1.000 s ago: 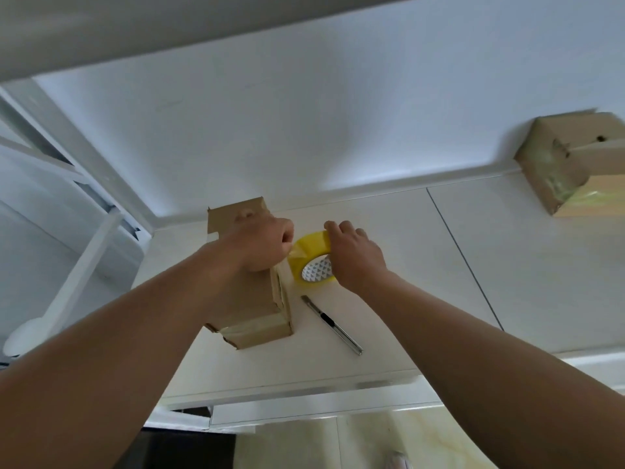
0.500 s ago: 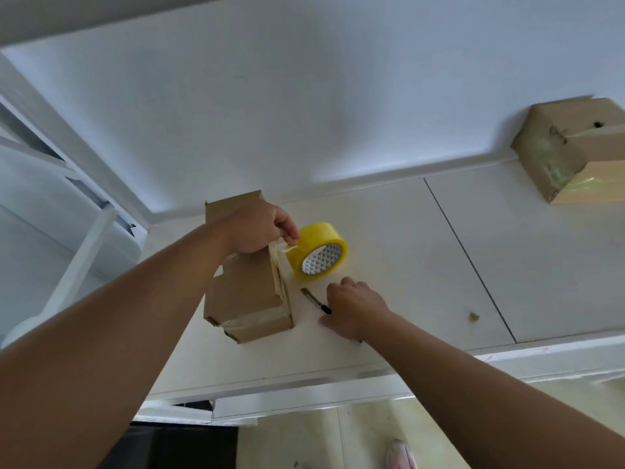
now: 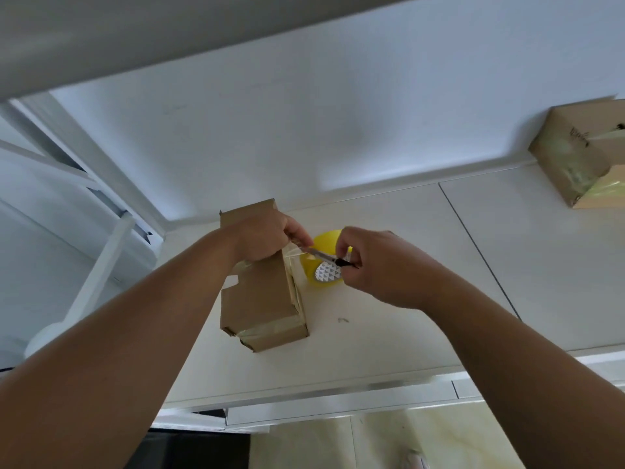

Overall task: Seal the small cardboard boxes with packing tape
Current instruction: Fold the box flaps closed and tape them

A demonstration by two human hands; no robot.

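Both bare forearms reach forward, converging; left hand [image 3: 267, 235] knuckles up, fingers curled, pinching tape strip [image 3: 293, 254]; right hand [image 3: 378, 265] just beside it, fingers curled, thumb and forefinger pinching knife [image 3: 326, 257], blade pointing toward other hand.

brown box [image 3: 260, 292] and yellow tape roll [image 3: 323, 243] sitting side by side
tape is wrapping the box's near end; a clear strip [image 3: 297, 253] is stretching from roll to box; a second taped box [image 3: 568, 157] is sitting far right.
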